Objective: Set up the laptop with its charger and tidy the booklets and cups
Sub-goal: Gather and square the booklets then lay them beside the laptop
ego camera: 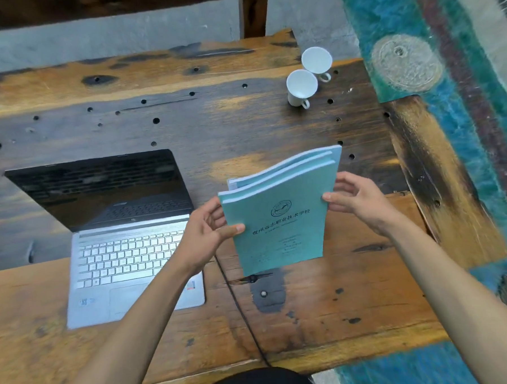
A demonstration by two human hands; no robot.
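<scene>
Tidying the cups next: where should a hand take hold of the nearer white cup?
Take the nearer cup by its small handle, coming from the near side. The cup stands upright with the handle turned toward the person, while the farther cup crowds its far side.

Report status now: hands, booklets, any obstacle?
Left hand and right hand grip booklets above table. Laptop open, two cups far side. No obstacle.
</scene>
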